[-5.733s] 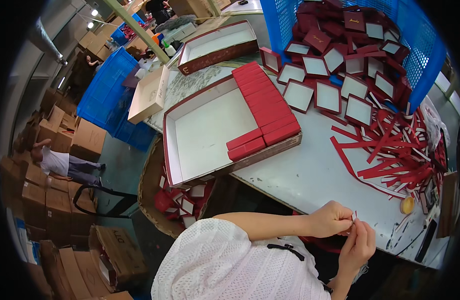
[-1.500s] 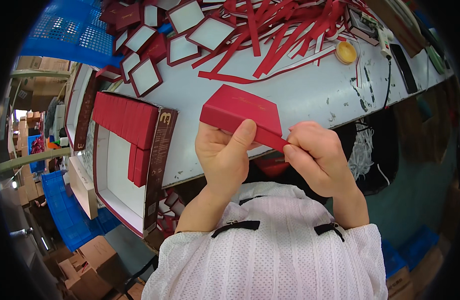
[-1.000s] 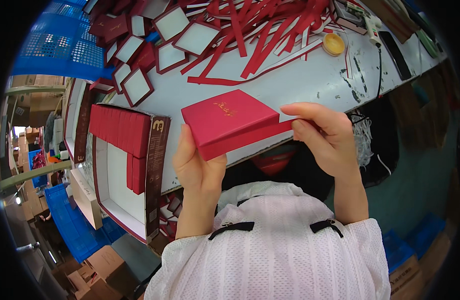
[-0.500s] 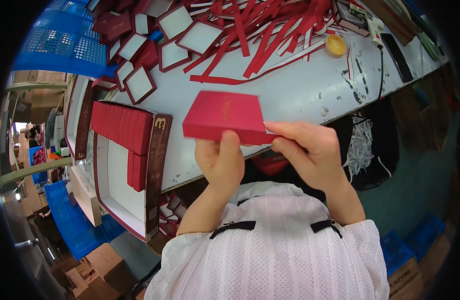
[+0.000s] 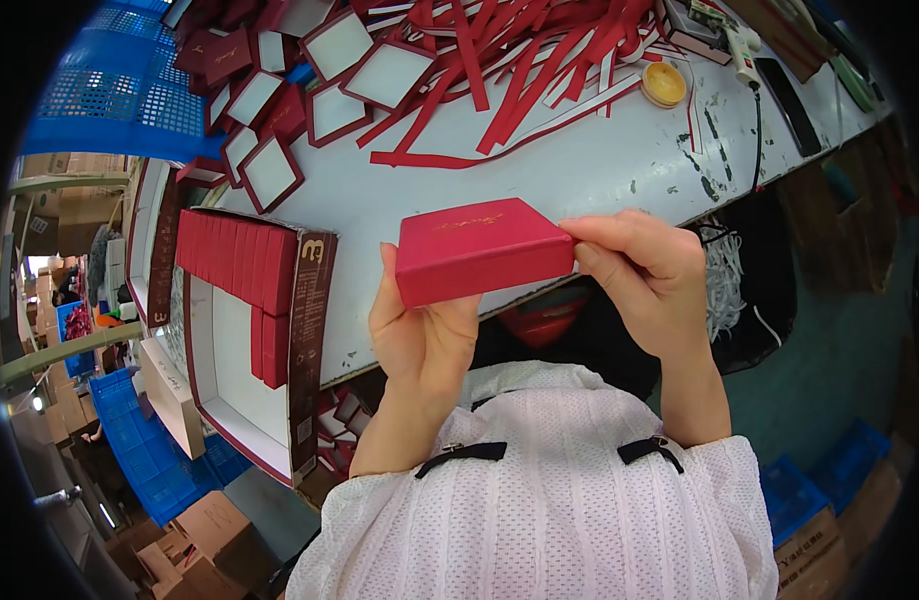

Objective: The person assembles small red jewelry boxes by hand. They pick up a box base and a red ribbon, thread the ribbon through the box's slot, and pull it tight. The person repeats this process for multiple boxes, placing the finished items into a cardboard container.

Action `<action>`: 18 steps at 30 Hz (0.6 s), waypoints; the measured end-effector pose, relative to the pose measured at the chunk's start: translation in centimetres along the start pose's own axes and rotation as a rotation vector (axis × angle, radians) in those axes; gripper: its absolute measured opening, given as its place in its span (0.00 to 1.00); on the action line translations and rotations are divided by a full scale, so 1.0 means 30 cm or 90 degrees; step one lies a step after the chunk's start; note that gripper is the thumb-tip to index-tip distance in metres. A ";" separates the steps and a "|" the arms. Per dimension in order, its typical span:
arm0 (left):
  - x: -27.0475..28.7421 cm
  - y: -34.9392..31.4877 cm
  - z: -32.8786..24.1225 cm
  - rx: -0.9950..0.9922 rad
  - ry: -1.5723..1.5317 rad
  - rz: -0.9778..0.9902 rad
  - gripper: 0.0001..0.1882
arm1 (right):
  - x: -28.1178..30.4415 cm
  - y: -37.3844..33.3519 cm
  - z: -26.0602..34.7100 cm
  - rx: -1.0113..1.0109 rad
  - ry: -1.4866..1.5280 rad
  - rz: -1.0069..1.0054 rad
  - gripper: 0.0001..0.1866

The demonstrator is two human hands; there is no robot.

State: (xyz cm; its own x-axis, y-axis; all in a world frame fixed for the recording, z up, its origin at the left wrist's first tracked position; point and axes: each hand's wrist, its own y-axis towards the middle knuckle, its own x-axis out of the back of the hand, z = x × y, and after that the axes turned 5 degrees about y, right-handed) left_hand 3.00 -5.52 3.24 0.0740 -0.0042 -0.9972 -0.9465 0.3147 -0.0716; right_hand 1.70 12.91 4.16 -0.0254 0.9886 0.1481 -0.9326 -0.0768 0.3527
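A flat red gift box (image 5: 485, 250) with gold lettering on its top is held up above the table's front edge. My left hand (image 5: 425, 340) supports it from below, with the thumb up along its left side. At the box's right corner my right hand (image 5: 645, 270) pinches with thumb and forefinger; whether a ribbon end is between them cannot be made out. To the left, a dark red carton (image 5: 315, 320) with a white inside stands on its side. Several red boxes (image 5: 238, 258) are packed in a row in its far part, and a few more sit along its right wall.
Red and white ribbons (image 5: 520, 80) lie tangled at the back of the white table (image 5: 400, 210). Open box halves (image 5: 390, 75) are piled at the back left, by a blue crate (image 5: 120, 90). A yellow round tub (image 5: 665, 85) and a black phone (image 5: 788, 105) lie at right.
The box has shifted right and turned, showing more of its front side. My left thumb has moved off the front face to the left side. My right hand has moved right and up with the corner.
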 end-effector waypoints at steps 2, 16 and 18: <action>-0.014 0.016 0.036 -0.066 0.168 0.040 0.18 | -0.010 -0.006 -0.001 0.029 -0.014 -0.008 0.08; -0.036 0.031 0.039 -0.063 0.171 -0.093 0.17 | -0.006 -0.006 -0.006 0.093 -0.130 -0.049 0.09; -0.038 0.027 0.040 -0.053 0.161 -0.090 0.17 | -0.010 -0.006 -0.010 0.115 -0.152 -0.058 0.10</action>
State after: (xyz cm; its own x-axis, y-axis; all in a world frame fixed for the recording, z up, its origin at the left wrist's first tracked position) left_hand 2.52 -4.14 4.33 0.1356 -0.2822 -0.9497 -0.9558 0.2152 -0.2004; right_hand 1.77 12.66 3.78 0.1605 0.9361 0.3131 -0.8476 -0.0319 0.5297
